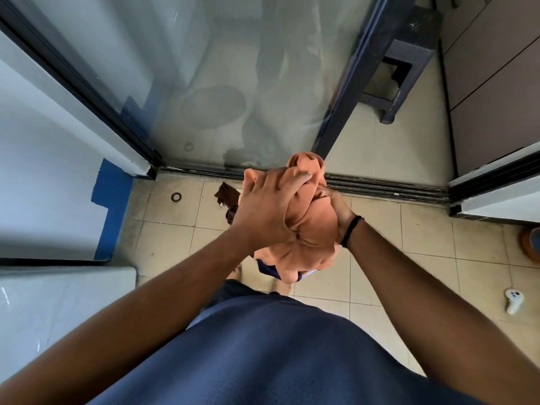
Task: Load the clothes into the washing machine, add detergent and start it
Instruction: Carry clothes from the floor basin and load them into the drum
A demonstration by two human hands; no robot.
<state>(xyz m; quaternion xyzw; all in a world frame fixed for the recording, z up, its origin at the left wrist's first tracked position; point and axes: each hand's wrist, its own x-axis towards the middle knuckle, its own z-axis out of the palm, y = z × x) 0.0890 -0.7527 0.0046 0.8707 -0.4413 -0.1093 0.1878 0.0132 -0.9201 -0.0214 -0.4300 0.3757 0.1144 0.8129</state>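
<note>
A bunched orange garment (pixel 312 229) hangs in front of me above the tiled floor, with a bit of blue cloth (pixel 270 270) showing under it. My left hand (pixel 268 206) grips the bundle from the top left, fingers curled over the cloth. My right hand (pixel 339 211), with a black band at the wrist, holds the bundle from the right side, mostly hidden behind the fabric. A dark brown piece of clothing (pixel 226 197) lies on the floor just beyond my left hand. A white appliance top (pixel 58 302), possibly the washing machine, sits at the lower left.
A sliding glass door (pixel 219 83) with a dark frame and floor track (pixel 380 185) stands ahead. A dark stool (pixel 403 62) is beyond it at the right. A white controller (pixel 513 301) lies on the tiles at right, a small ring (pixel 176 197) at left.
</note>
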